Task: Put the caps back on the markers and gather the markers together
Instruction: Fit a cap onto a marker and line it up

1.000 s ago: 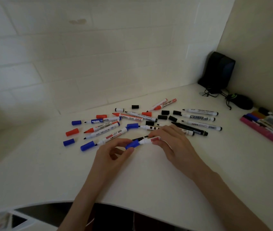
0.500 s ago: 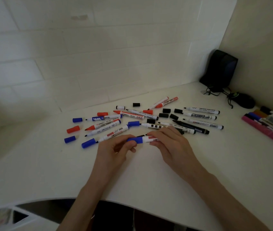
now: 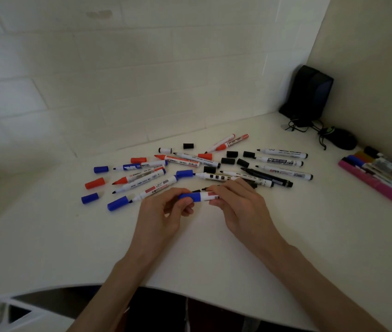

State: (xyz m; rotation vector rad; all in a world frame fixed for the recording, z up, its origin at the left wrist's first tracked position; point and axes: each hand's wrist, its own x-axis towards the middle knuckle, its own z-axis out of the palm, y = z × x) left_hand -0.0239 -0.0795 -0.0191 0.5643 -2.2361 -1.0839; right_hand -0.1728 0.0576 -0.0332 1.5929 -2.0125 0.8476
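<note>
On the white desk (image 3: 70,248), loose blue caps (image 3: 101,169) and a red cap (image 3: 95,183) are lying at the far left, just beside uncapped markers (image 3: 139,182). The left hand (image 3: 163,212) is curling its fingers round the blue cap (image 3: 190,196), which is sitting over one end of the held marker (image 3: 208,195). The right hand (image 3: 238,202) is pinching the white barrel of that marker, just in front of the scattered pile. Black caps (image 3: 232,154) and black markers (image 3: 282,153) are lying further right, well apart from a pink marker pack (image 3: 377,185).
</note>
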